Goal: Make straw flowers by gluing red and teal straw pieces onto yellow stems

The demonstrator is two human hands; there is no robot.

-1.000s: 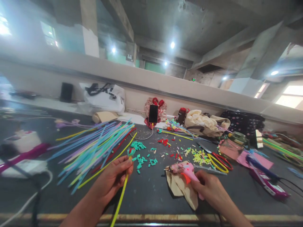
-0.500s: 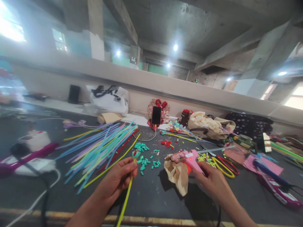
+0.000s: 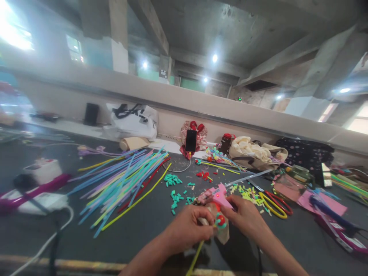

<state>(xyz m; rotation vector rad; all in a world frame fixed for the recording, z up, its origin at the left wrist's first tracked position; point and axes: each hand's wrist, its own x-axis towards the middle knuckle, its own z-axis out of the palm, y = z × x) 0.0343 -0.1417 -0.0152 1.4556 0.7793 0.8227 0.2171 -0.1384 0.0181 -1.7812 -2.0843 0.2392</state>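
Observation:
My left hand (image 3: 191, 226) pinches a yellow-green stem (image 3: 197, 257) just below its red and teal tip (image 3: 221, 221). Close on its right, my right hand (image 3: 245, 214) is wrapped round a pink glue gun (image 3: 220, 195) with a small red light and a clear stick coming out of its back. The tip of the stem is just below the gun. Tan paper (image 3: 223, 234) hangs under the gun, partly hidden by the stem's tip and my left hand. Small teal pieces (image 3: 172, 179) lie on the dark table beyond my hands.
Coloured stems (image 3: 123, 188) are spread at the left. Yellow-green bits (image 3: 250, 193), scissors (image 3: 275, 204) and a glass jar (image 3: 297, 176) lie to the right. A phone (image 3: 191, 140) stands upright at the back, with a cable. A purple tool (image 3: 339, 230) is at the far right.
My left hand has moved right with the stem, bringing its tip to the glue gun. The glue gun in my right hand has shifted slightly left and turned.

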